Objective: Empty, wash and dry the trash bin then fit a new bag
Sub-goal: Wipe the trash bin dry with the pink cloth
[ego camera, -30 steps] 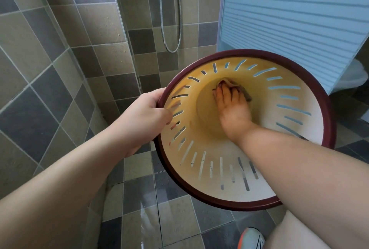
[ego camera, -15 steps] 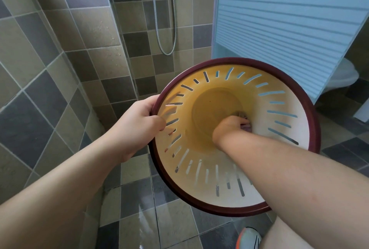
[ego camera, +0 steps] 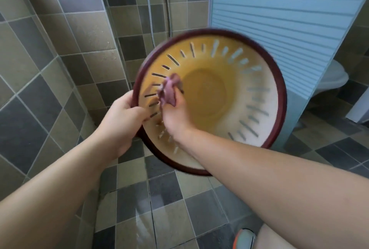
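Head view: the trash bin [ego camera: 249,81] is held up in the air over the tiled floor [ego camera: 165,208], tipped so its open mouth faces the camera. The left hand [ego camera: 121,117] grips the dark red rim on the near-left side, fingers curled over the edge. The right hand [ego camera: 175,113] is inside the bin, clenched around a bunched purplish cloth [ego camera: 169,91].

A second ago that hand pressed the cloth flat against the round bottom of the bin; half a second ago it had dropped to the lower part of the bottom. Now it has swept out to the left inner wall, just beside the gripping hand, and the bin has tilted and shifted with the stroke, its rim blurred by motion. I judge this to be the wiping or drying pass moving from the base to the sides, so the bin is already emptied and no bag is fitted yet.

The bin is smooth, rigid plastic, yellowish inside, conical, with narrow slots radiating around the wall and a solid circular base. The cloth looks soft and crumpled. The floor tiles show a wet sheen. A shower hose [ego camera: 151,9] hangs on the tiled wall behind, and a ribbed pale blue panel [ego camera: 289,9] stands to the right.
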